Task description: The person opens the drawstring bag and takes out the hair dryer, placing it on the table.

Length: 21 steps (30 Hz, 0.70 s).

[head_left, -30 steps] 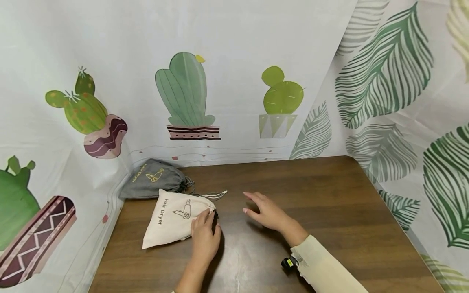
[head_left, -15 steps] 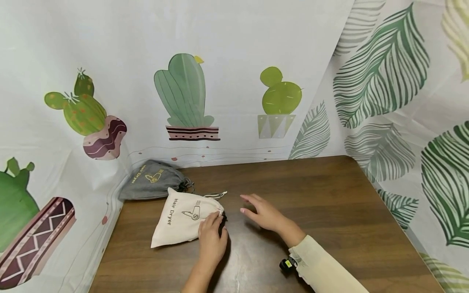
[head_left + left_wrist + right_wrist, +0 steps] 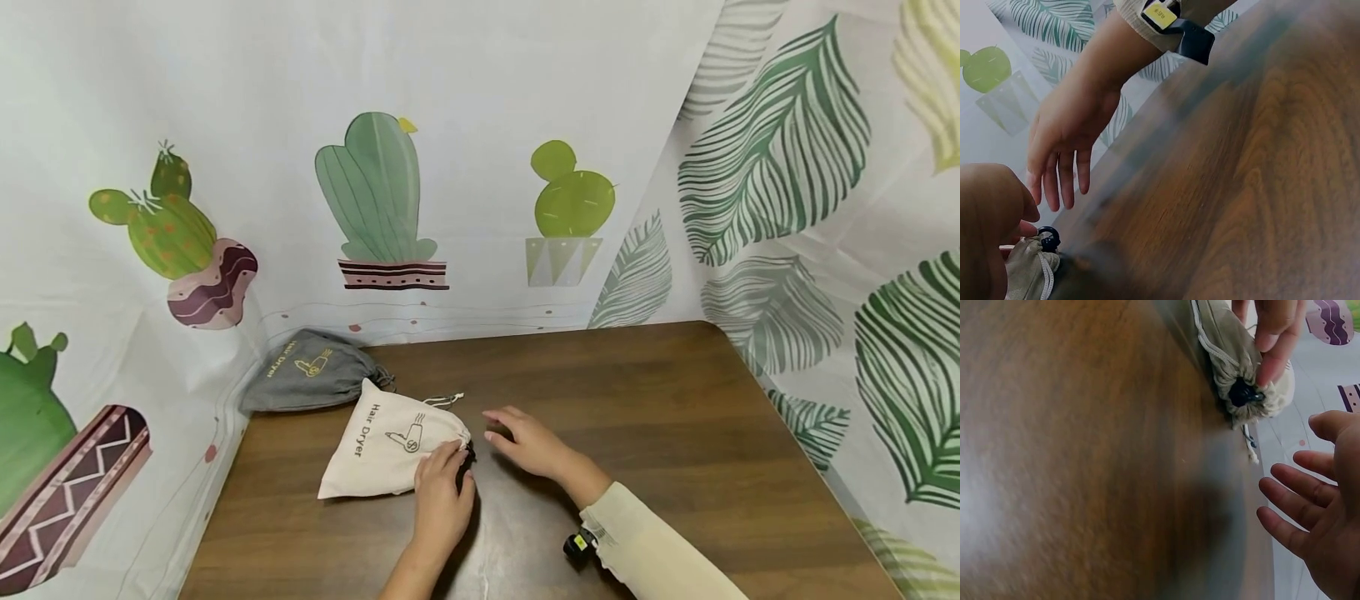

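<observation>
A cream drawstring bag [image 3: 390, 442] printed "Hair Dryer" lies on the table, its gathered mouth toward the right. My left hand [image 3: 444, 492] grips it near that mouth, fingers over the top and thumb at the near side. In the left wrist view a black loop [image 3: 1049, 238] pokes out of the gathered mouth, and a dark end [image 3: 1242, 394] shows there in the right wrist view. The white drawstring [image 3: 1216, 347] trails along the cloth. Just right of the bag, my right hand [image 3: 528, 443] hovers with fingers spread and holds nothing.
Behind the cream bag, a grey drawstring bag [image 3: 300, 383] with yellow print lies at the table's back left corner. The brown wooden table [image 3: 645, 400] meets cloth walls with cactus and leaf prints. A black wrist camera [image 3: 577, 546] hangs under the right sleeve.
The cream bag has slid to the right along with my left hand, its end drawing away from the grey bag's left side. My right hand has shifted slightly left and nearer.
</observation>
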Motion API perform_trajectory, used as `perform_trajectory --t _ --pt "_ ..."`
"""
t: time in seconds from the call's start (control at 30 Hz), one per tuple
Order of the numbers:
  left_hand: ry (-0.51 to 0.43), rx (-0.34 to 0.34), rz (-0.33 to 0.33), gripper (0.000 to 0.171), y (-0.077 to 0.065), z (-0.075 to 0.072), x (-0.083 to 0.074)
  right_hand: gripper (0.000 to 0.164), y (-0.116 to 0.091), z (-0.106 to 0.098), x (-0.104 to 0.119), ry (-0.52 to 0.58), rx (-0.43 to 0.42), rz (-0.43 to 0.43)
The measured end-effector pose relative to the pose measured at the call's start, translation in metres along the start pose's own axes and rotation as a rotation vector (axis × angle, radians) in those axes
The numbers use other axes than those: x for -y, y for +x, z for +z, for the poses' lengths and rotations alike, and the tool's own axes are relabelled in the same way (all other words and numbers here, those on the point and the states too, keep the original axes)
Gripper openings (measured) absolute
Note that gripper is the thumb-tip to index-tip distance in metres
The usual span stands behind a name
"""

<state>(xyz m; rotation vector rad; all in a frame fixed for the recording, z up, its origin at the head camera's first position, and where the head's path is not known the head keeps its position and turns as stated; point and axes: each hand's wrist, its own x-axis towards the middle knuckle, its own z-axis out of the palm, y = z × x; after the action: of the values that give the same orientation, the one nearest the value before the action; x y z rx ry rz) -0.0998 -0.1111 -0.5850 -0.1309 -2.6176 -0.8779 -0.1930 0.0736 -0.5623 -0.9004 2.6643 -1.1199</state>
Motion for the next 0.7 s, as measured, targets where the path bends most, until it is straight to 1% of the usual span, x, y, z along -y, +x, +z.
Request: perform_trajectory --t 0.27,0.4,0.53,0.7 --pt "-0.037 -0.014 0.053 0.026 -0.004 0.002 -0.010 0.046 0.007 0.009 0.002 0.026 -0.002 -0.011" --pt "-0.051 -0.003 0.064 0.024 -0.005 0.003 -0.013 0.044 0.010 0.011 0.002 0.036 -0.011 -0.008" --pt "-0.052 0.017 0.072 0.023 -0.006 0.005 -0.014 0.043 0.013 0.011 0.002 0.053 -0.011 0.005" --pt "-0.066 0.020 0.107 0.022 -0.007 0.007 -0.012 0.044 0.014 0.012 0.001 0.037 0.004 0.021"
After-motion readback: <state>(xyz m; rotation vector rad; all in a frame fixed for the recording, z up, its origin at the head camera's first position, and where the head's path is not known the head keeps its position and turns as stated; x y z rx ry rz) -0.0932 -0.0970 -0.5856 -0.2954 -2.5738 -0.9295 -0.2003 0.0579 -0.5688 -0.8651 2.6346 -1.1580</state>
